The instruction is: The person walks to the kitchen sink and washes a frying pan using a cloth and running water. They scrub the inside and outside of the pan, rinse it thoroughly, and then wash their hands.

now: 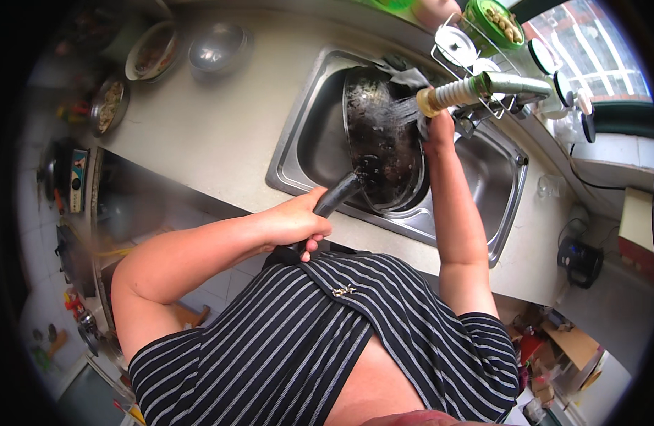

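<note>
A black wok (pixel 380 138) lies tilted over the left basin of a steel double sink (pixel 284 170), its dark, blotchy surface wet. My left hand (pixel 300 221) grips the wok's black handle (pixel 337 194) near my body. Water sprays onto the wok from a faucet with a white ribbed hose (pixel 454 96). Just behind the nozzle is my right hand (pixel 439 130), partly hidden by it, at the wok's right rim. A grey cloth (pixel 412 78) shows beside that hand at the far rim; the fingers are hidden, so its hold on the cloth is unclear.
A steel bowl (pixel 217 50) and dishes of food (pixel 154 53) stand on the counter at the left. Behind the faucet are a wire rack (pixel 468 64), jars and a green tub (pixel 494 26) of ginger. The right basin (pixel 481 175) lies beside my right forearm.
</note>
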The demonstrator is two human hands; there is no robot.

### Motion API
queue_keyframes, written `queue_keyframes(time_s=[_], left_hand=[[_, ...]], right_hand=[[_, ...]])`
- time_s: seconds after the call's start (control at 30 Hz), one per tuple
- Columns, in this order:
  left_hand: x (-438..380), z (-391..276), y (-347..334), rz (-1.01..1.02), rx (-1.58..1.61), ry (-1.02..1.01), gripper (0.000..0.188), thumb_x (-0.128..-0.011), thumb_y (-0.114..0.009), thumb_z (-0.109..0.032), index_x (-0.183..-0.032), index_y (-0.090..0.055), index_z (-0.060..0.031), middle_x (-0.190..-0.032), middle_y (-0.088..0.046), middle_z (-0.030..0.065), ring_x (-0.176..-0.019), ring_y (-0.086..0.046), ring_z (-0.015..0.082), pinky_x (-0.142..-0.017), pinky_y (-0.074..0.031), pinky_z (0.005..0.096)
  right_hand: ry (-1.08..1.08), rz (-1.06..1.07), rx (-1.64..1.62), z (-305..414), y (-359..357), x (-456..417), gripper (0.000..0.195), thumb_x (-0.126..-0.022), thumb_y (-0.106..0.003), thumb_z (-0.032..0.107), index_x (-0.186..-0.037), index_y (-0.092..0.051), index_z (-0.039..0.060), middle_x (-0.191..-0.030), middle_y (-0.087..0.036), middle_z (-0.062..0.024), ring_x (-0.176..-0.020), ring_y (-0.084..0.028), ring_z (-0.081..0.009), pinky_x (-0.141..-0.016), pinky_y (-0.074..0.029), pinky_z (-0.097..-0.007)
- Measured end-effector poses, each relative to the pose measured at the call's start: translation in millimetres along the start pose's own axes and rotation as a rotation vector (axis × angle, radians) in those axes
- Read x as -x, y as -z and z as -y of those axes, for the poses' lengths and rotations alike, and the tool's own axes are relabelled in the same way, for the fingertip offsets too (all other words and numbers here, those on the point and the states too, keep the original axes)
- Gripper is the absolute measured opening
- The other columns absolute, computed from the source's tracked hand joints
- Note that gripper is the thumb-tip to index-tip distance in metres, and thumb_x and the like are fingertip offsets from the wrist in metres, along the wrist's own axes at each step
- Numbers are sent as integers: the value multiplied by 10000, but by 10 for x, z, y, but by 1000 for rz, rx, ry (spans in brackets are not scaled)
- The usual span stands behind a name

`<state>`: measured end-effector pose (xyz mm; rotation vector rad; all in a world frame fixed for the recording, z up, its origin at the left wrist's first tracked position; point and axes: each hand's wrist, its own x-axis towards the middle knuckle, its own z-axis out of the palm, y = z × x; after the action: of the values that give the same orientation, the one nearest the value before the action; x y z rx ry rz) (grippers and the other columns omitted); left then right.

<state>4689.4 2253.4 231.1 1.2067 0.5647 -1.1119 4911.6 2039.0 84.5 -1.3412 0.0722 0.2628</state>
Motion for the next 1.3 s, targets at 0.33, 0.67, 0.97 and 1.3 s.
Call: queue_keyframes(time_s=[0.33,0.67,0.97,1.3], left_hand=[[-52,4,-65,-3,3,-9,718,-817,-526,-20,-1425,-146,-57,-663,-460,2,-481,-466,67,-411,-476,251],[-72,19,-99,-3,6,-24,688,-806,-523,-15,-1405,-184,-51,-670,-466,2,-491,-471,57,-417,-477,243],[-14,10,-114,-19,-14,-11,621,-804,-494,-15,-1365,-230,-44,-669,-458,0,-495,-465,57,-427,-480,246],[-68,42,-23,21,-15,-14,645,-813,-501,-6,-1389,-213,-40,-713,-462,33,-527,-478,88,-444,-492,274]], right_hand=[[-246,236,-1003,341,373,865,481,-991,-341,321,-1328,-428,-10,-1336,-488,-201,-1232,-476,-365,-1076,-333,-503],[295,75,63,493,84,837,321,-911,-535,35,-1232,-555,33,-1091,-634,-47,-1052,-584,-144,-914,-447,-267],[791,510,1143,315,-381,722,377,-943,-456,233,-1306,-511,148,-1371,-459,-136,-1299,-385,-358,-1090,-273,-463],[747,603,1052,318,-141,877,323,-977,-441,266,-1241,-597,165,-1364,-476,-152,-1328,-360,-349,-1112,-236,-403]])
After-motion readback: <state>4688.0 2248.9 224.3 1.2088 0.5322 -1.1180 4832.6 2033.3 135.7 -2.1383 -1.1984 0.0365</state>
